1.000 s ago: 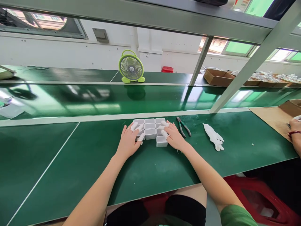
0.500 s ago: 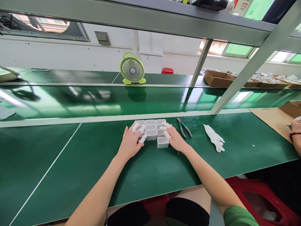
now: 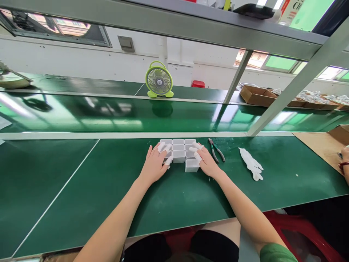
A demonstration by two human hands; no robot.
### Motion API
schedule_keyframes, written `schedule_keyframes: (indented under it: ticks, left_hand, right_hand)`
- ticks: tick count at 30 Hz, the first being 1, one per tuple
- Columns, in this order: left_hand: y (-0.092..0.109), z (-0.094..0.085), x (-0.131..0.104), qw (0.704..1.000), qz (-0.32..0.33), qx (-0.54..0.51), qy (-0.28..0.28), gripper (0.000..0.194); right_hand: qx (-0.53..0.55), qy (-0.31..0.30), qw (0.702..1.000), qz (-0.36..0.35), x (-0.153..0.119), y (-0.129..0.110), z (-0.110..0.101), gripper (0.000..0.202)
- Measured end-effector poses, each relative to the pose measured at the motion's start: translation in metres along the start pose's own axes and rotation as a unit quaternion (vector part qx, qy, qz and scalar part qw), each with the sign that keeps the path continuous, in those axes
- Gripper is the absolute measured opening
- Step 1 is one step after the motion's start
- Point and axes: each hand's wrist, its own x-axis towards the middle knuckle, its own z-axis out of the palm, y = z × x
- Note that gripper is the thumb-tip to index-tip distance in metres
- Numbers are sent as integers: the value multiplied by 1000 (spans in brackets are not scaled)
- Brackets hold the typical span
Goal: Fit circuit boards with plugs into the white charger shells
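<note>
Still both hands on boxes

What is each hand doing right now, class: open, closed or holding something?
Left hand: open, spread at the left side of the white boxes.
Right hand: open, spread at their right side.

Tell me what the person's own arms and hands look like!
White, tube-shaped covers wrap the thumb and two fingers of both the left hand and the right hand. The forearms are bare, with no watch or bracelet showing. A green fabric sleeve shows on the right arm; none is in view on the left.
</note>
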Motion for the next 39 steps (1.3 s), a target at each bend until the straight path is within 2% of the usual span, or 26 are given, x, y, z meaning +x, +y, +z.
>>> schedule_keyframes:
  ticks: [23,30,39]
  left_hand:
    - [8,-1,1,999,7,32,-5,42]
    - [10,0,0,999,6,37,1,38]
    - [10,-1,1,999,12,38,-5,36]
  right_hand:
    - [-39,5,999,-6,2,2,6,47]
    - [-62,-29,998,-16,0,-7,1,50]
    - [-102,-71,992,14,7,-11,3,46]
